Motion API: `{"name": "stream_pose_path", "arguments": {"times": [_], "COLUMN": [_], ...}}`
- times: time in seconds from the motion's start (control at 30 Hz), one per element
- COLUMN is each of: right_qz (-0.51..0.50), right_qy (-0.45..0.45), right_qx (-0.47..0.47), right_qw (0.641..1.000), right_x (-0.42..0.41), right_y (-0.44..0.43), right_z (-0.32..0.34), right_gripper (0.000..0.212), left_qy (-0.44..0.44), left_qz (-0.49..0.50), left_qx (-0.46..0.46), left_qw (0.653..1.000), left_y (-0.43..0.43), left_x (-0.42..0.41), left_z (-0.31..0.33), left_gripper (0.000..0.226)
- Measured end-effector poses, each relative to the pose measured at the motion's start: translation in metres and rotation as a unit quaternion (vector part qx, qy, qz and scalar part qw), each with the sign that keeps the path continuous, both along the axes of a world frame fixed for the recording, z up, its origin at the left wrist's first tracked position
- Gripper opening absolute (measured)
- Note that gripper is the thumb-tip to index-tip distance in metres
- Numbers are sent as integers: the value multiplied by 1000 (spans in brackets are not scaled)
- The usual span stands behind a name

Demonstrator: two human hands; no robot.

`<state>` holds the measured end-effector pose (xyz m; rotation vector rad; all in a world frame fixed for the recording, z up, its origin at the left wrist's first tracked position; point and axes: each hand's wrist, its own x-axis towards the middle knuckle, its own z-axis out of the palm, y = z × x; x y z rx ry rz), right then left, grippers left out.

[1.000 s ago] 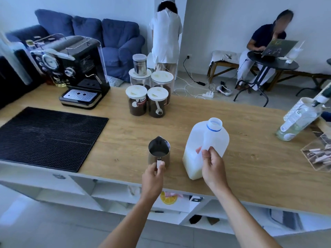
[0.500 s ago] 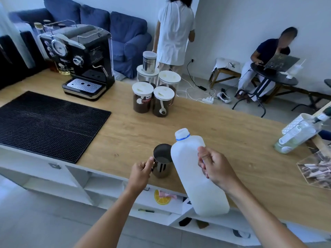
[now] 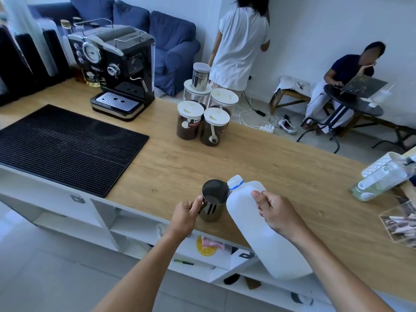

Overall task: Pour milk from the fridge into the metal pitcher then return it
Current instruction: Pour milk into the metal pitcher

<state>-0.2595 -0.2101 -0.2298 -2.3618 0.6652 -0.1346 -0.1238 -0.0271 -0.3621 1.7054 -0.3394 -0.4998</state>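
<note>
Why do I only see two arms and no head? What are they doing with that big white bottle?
The camera sits on the person's head and looks forward and down, so you see what they see: their own arms reaching out. There is just this one view.

The right hand holds a white milk jug, tipped so its blue-ringed neck leans over a small metal pitcher. The left hand has a grip on the pitcher's handle side. I can't tell whether milk is flowing yet.

The pitcher stands on a wooden counter. Also on it: a black coffee machine, a black ribbed mat, jars with white lids and a clear bottle lying on its side.

Behind the counter, two other people are busy with their own things.
</note>
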Motion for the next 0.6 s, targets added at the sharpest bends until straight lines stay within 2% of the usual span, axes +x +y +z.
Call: {"name": "stream_pose_path", "arguments": {"times": [0.17, 0.4, 0.6], "right_qz": [36, 58, 71], "right_qy": [51, 119, 190], "right_qx": [-52, -81, -121], "right_qw": [997, 988, 972], "right_x": [2, 8, 24], "right_y": [-3, -3, 2], "right_z": [-9, -16, 7], "right_gripper": [66, 64, 60], "left_qy": [-1, -8, -22], "left_qz": [-5, -16, -14], "left_qx": [3, -5, 0], "left_qw": [1000, 1000, 1000], "left_y": [1, 2, 2], "left_x": [0, -1, -2], "left_z": [2, 5, 7], "left_gripper": [57, 56, 56]}}
